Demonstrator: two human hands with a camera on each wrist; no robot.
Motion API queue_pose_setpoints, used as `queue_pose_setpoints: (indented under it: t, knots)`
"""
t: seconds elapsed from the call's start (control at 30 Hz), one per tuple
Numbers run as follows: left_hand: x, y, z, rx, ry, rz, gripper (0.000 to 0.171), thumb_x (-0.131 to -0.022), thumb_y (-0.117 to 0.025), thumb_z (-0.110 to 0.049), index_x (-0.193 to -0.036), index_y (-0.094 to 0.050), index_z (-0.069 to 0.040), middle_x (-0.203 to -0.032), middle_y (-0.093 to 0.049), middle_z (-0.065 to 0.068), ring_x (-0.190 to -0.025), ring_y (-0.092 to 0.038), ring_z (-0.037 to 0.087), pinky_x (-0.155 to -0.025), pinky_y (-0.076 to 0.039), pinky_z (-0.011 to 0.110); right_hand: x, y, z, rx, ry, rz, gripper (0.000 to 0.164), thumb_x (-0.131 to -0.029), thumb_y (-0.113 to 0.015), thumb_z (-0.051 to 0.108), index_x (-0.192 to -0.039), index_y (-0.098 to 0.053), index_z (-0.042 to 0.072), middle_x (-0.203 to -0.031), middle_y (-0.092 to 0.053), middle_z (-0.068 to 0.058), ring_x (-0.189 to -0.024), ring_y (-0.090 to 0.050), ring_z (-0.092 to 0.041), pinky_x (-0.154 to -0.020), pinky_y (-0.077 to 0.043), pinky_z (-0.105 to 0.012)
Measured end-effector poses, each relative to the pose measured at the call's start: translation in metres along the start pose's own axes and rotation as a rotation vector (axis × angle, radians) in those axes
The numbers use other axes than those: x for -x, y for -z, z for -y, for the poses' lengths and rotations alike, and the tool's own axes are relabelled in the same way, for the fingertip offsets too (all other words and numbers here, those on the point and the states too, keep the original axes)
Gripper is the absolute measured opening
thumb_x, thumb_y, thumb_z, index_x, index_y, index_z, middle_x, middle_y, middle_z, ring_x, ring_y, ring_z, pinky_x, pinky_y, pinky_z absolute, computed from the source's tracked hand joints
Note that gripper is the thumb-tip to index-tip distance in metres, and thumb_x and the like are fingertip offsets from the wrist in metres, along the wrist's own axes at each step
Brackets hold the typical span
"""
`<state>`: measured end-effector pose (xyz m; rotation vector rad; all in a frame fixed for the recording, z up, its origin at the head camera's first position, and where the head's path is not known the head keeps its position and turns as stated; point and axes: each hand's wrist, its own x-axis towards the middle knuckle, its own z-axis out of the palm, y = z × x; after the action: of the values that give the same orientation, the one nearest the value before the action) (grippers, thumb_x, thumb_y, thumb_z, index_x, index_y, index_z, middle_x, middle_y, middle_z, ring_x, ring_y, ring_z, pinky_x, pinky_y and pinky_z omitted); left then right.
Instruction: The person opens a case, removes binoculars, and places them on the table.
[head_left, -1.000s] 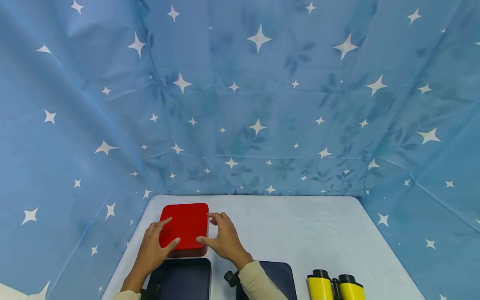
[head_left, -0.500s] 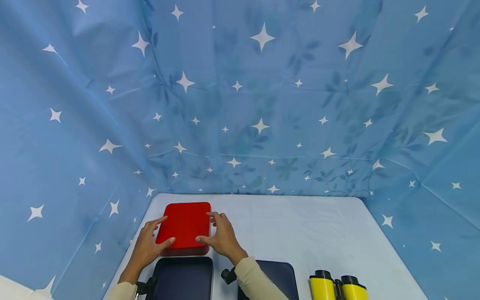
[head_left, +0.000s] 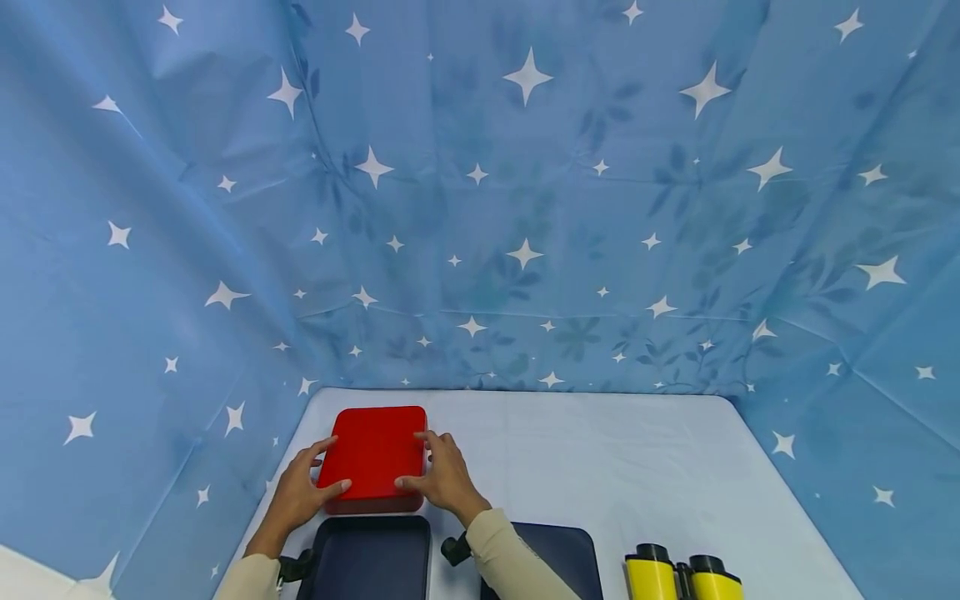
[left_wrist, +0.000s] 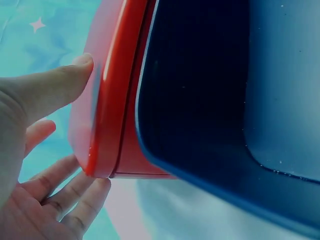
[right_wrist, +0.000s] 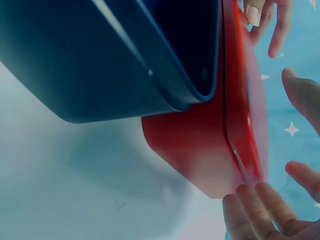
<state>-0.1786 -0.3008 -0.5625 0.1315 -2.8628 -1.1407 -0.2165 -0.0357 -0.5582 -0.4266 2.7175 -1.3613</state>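
A red lidded box (head_left: pixel 377 454) sits at the back left of the table. My left hand (head_left: pixel 295 497) is at its left side, with the thumb over the front part of the lid. In the left wrist view that thumb (left_wrist: pixel 80 75) lies along the lid's face, and the other fingers reach to the lid's corner. At the right side is my right hand (head_left: pixel 448 482), its index fingertip over the lid's edge. The right wrist view shows fingertips (right_wrist: pixel 245 192) right at the lid's corner, with the thumb (right_wrist: pixel 300 95) apart from it.
Just in front of the red box stands an open dark blue box (head_left: pixel 372 523). Right of it, partly behind my right sleeve, lies a dark blue rounded piece (head_left: pixel 558 550). Yellow and black binoculars (head_left: pixel 651 577) stand at the front right. A blue starry curtain (head_left: pixel 517 200) surrounds the table.
My left hand has shifted left from over the lid to its left edge. My right fingertips have come slightly further over the right edge. The head view has shifted a little.
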Motion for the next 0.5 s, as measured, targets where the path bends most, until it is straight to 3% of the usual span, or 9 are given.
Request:
queue_pose_setpoints:
  t: [0.5]
  knots:
    - [-0.0001,-0.0028,-0.0005,0.013,0.037,0.015,0.089,-0.078,-0.085,-0.027,-0.151,-0.039,-0.011,-0.149,-0.043,0.024,-0.119,-0.052,0.041,-0.087,-0.057,0.052,-0.0031,-0.0098,-0.0028,-0.055,-0.056,0.006,0.073,-0.073,-0.089,0.024,-0.138,-0.056,0.015,-0.12,-0.056,-0.009,-0.093,-0.051,-0.013,-0.071,-0.057,-0.027]
